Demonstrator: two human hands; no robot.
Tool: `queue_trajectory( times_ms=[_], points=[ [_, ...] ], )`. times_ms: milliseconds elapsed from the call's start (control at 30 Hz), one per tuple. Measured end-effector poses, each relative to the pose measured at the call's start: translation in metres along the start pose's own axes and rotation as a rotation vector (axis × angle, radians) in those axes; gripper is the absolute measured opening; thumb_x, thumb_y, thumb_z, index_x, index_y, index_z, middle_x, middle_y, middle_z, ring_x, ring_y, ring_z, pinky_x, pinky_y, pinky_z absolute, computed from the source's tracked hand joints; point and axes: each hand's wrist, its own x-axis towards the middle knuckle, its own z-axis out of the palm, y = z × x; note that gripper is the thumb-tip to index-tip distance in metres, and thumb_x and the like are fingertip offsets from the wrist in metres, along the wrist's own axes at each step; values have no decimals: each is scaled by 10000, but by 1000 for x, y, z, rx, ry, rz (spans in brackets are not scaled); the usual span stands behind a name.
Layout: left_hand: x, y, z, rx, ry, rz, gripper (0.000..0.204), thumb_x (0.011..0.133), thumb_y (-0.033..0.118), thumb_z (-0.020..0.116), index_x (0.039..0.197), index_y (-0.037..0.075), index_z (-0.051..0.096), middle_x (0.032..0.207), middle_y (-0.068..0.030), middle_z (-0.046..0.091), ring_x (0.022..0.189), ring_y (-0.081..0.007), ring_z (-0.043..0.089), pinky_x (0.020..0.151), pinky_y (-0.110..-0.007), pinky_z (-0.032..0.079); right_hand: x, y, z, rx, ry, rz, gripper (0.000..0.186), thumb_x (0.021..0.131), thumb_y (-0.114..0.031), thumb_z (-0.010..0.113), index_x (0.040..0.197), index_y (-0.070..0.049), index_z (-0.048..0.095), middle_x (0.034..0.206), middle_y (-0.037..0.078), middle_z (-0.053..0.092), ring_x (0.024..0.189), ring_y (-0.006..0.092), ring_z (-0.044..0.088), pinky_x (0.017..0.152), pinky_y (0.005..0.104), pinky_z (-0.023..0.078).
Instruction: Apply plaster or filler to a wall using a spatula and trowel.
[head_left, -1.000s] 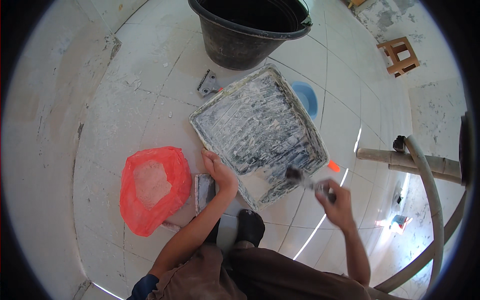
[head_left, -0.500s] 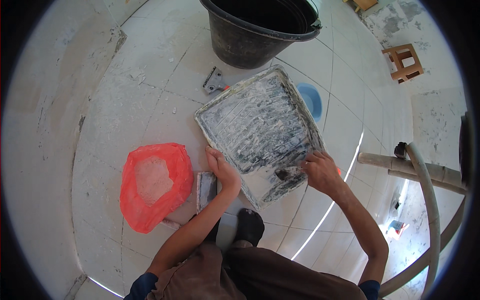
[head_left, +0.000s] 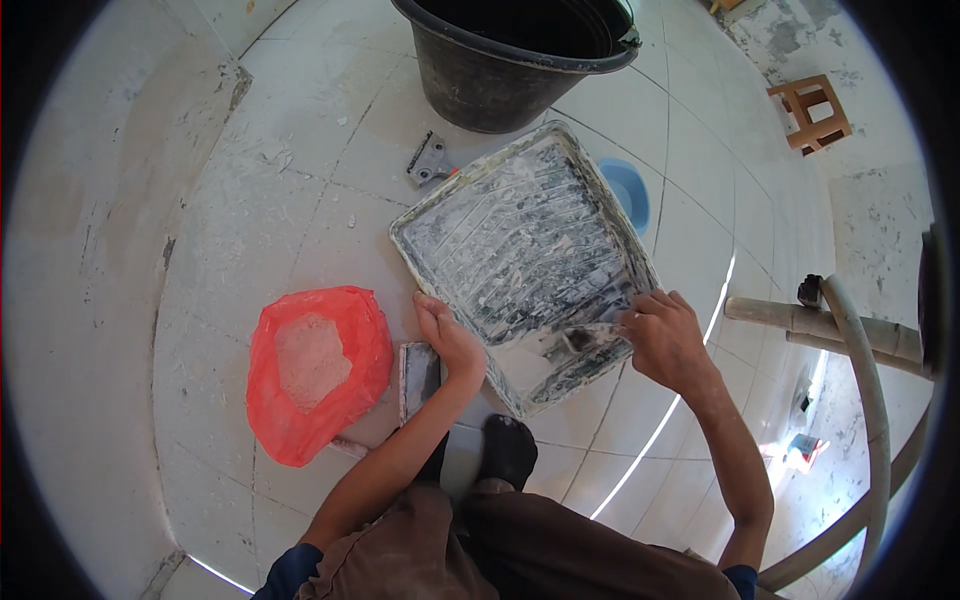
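A ridged paint tray (head_left: pixel 510 235), caked with white and grey residue, lies at a slant on the floor before me. My left hand (head_left: pixel 447 338) grips its near left rim, the fingers partly hidden by the edge. At the tray's lower right, my right hand (head_left: pixel 665 335) is closed around a putty knife (head_left: pixel 592 336); its handle is covered by the fingers and its blade is smeared by motion. The blade is over the shallow end, where whitish paste (head_left: pixel 528 366) lies. Left of my left forearm sits a red plastic bag (head_left: pixel 268 385) of pale powder (head_left: pixel 312 358).
Beyond the tray stands a big black bucket (head_left: pixel 490 85). A second scraper (head_left: pixel 428 160) lies left of the tray, a blue basin (head_left: pixel 628 193) right of it. A flat grey-faced tool (head_left: pixel 418 378) rests near my feet. Poles (head_left: pixel 820 320) and a brown stool (head_left: pixel 812 112) are at the right.
My right hand and the putty knife have shifted slightly right and the wrist has turned. My left hand keeps its hold on the tray. The whole view has moved a little.
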Motion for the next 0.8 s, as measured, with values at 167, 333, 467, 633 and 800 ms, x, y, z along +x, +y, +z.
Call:
queue_trajectory(
  times_ms=[167,333,467,633,800],
  points=[
    [-2,7,3,-83,-28,54,445,1129,314,317,1300,-84,420,1281,-169,460,1201,-224,421,1111,-331,298,2,5,14,-112,46,9,175,734,-40,699,889,-84,768,820,63,633,924,236,615,850,384,447],
    [0,4,-3,-4,-2,89,411,1138,296,282,1136,-62,486,1085,-132,502,1045,-196,453,1049,-307,341,4,-2,35,-68,62,-46,177,728,-60,710,897,-79,760,853,72,649,934,243,617,852,390,454],
    [0,5,-5,-32,-51,78,477,1128,321,316,1322,-106,407,1327,-195,452,1256,-239,410,1133,-337,286,3,-22,54,-51,69,-98,221,693,-66,714,909,-82,763,847,76,644,934,251,621,842,397,461],
    [-2,9,-2,31,-8,110,472,1135,319,297,1242,-108,470,1198,-195,529,1134,-225,468,1076,-327,331,-2,-23,17,37,44,-68,203,675,-53,695,860,-88,772,824,82,632,909,259,624,842,400,466],
    [6,0,-7,-21,-55,121,496,1132,327,310,1264,-127,459,1235,-206,528,1163,-226,463,1090,-333,324,4,-7,15,-124,129,-8,198,665,-60,693,840,-105,775,808,86,632,886,258,626,832,385,465]
  ],
)
